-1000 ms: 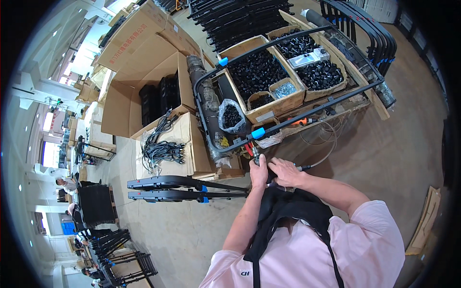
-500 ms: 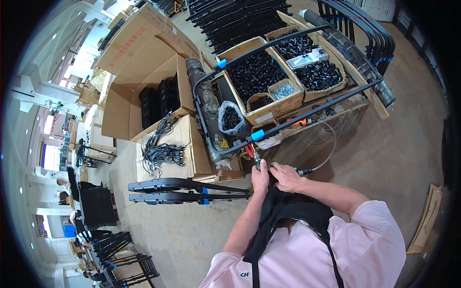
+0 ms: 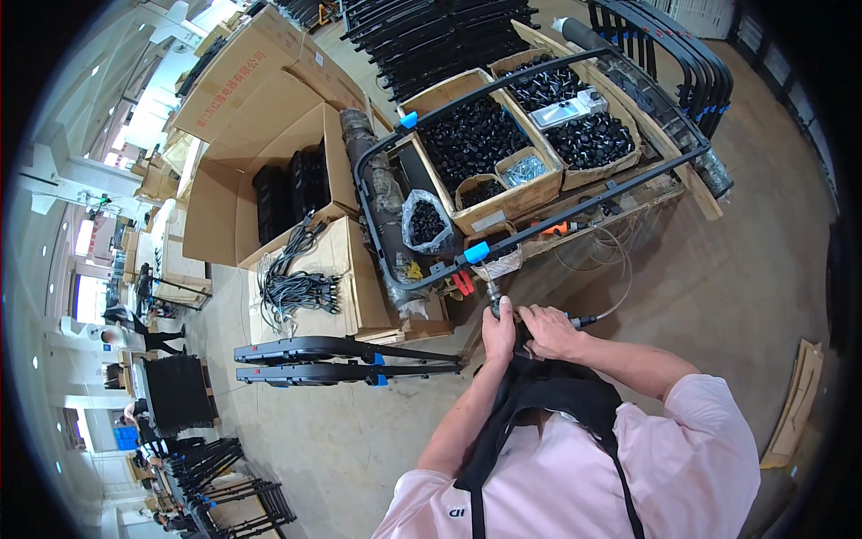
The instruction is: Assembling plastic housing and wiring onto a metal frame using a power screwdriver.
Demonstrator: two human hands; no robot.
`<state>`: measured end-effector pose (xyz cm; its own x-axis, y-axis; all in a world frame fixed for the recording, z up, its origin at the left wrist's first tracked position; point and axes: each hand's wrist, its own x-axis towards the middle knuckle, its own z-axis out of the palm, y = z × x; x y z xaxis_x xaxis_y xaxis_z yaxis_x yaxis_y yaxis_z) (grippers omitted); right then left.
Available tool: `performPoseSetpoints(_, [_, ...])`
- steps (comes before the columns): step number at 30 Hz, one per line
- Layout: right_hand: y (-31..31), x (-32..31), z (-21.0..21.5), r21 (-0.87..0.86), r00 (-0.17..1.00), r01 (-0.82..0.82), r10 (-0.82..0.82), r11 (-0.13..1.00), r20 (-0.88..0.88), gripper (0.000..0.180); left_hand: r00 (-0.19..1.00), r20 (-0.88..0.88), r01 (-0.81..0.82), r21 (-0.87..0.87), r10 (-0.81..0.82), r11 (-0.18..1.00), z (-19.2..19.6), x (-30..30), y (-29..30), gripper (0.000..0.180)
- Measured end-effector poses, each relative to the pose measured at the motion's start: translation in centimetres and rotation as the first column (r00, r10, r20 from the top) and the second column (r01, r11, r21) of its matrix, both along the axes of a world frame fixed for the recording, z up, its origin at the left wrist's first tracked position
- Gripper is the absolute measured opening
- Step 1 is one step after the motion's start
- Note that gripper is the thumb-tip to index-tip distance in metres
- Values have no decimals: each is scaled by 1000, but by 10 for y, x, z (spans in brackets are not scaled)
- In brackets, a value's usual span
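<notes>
A dark air-powered tool [image 3: 494,292] with a metal nose is held between my two hands in front of the apron. My left hand [image 3: 498,332] is closed around it just below the nose. My right hand [image 3: 548,332] is closed on its rear part, beside the fitting of a clear air hose [image 3: 620,301]. The tool's nose points away from me, toward the near edge of a black tubular frame [image 3: 386,260] with blue pieces. Red handles [image 3: 462,283] show just left of the nose. My fingers hide most of the tool's body.
Under the frame stand a carton of black knobs [image 3: 476,135], a bag of small black parts [image 3: 426,222] and an orange-and-black tool [image 3: 555,228]. Cables [image 3: 301,287] lie on a carton at left. Two black frame parts [image 3: 332,359] stick out near my left forearm.
My hands and the tool have shifted slightly right, and more of the dark tool shows between them. The red handles are now apart from the nose. A person has come into view far left.
</notes>
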<state>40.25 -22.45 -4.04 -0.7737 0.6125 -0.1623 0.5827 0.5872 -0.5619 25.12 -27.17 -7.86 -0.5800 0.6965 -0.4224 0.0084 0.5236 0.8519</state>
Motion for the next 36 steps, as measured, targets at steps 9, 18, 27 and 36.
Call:
performPoseSetpoints(9, [5,8,1,-6,1000,9,-10,1000,-29,74,999,12,-31,5,31,1000,0,5,3,57])
performPoseSetpoints(18, [11,6,5,-1,999,1,-1,1000,-52,82,999,6,-52,22,52,998,0,3,8,56])
performPoseSetpoints(27, [21,1,8,-27,1000,-21,21,999,-20,93,992,-127,-32,-41,26,999,-19,-5,16,57])
performPoseSetpoints(36, [29,-2,23,-67,992,-14,22,998,124,104,974,-221,19,-149,-52,989,-4,-5,25,65])
